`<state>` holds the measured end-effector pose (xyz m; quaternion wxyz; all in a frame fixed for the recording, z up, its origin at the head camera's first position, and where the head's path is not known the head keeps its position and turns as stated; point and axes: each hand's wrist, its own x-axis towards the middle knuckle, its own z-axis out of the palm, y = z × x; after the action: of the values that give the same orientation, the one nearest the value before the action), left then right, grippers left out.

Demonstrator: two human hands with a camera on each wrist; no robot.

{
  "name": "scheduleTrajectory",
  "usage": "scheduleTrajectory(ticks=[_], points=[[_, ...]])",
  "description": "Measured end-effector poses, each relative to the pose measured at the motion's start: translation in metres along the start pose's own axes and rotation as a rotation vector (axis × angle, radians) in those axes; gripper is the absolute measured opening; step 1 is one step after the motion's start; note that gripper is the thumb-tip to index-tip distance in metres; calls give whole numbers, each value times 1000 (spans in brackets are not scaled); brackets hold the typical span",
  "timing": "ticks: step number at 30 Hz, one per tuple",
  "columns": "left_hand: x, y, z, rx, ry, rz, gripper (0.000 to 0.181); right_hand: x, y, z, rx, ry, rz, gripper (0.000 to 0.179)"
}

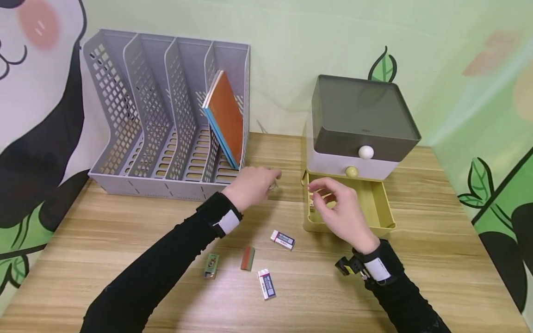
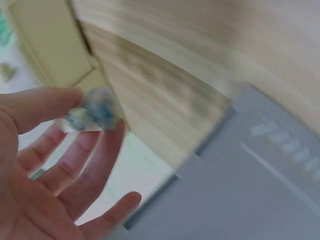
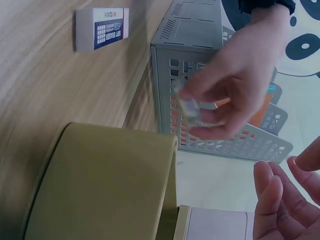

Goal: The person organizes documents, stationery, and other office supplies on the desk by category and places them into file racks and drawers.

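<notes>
My left hand (image 1: 251, 187) pinches a small whitish block with blue markings (image 2: 101, 109) between thumb and fingertips, in front of the grey file rack (image 1: 150, 186). The block is blurred, so its kind cannot be told. Over the pulled-out yellow drawer (image 1: 376, 203) is my right hand (image 1: 339, 210), fingers loosely bent, with nothing visible between them. Part of the drawer's left side is hidden by that hand, and small pale things show there. On the table lie two white-and-blue erasers (image 1: 283, 240), a red-and-green eraser (image 1: 247, 258) and a small green box (image 1: 211, 266).
Above the yellow drawer are a white drawer and a dark grey drawer (image 1: 366, 111) with round knobs. In the rack's right compartment, an orange book (image 1: 226, 118) leans beside a blue-edged one. A printed cloth (image 1: 283, 69) hangs behind the wooden table (image 1: 166, 296).
</notes>
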<state>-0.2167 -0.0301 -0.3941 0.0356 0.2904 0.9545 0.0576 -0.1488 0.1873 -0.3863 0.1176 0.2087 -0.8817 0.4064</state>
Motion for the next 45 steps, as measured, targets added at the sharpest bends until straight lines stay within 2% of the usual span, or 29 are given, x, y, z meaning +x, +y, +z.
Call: scheduleTrajectory(ticks=[3, 7, 16, 21, 29, 35, 39, 41, 43, 45], points=[[-5, 3, -2, -180, 83, 13, 38, 0, 0, 0, 6, -6, 16, 17], [-9, 9, 0, -337, 159, 28, 44, 0, 0, 1, 25, -7, 37, 18], [-13, 25, 8, -551, 347, 76, 44, 3, 5, 2, 189, 0, 135, 21], [-14, 34, 11, -611, 415, 114, 46, 6, 7, 3, 296, -26, 195, 25], [-14, 42, 20, -581, 459, 142, 46, 9, 6, 8, 369, -75, 210, 29], [-15, 45, 24, -534, 532, 175, 43, 9, 6, 12, 359, -73, 221, 29], [-16, 47, 25, -530, 546, 188, 41, 9, 8, 13, 361, -65, 221, 28], [-15, 46, 25, -572, 524, 186, 42, 8, 9, 13, 364, -54, 211, 27], [-15, 45, 26, -697, 467, 160, 43, 8, 11, 12, 374, -36, 206, 27], [-15, 43, 27, -865, 396, 121, 45, 7, 13, 10, 382, -17, 201, 27]])
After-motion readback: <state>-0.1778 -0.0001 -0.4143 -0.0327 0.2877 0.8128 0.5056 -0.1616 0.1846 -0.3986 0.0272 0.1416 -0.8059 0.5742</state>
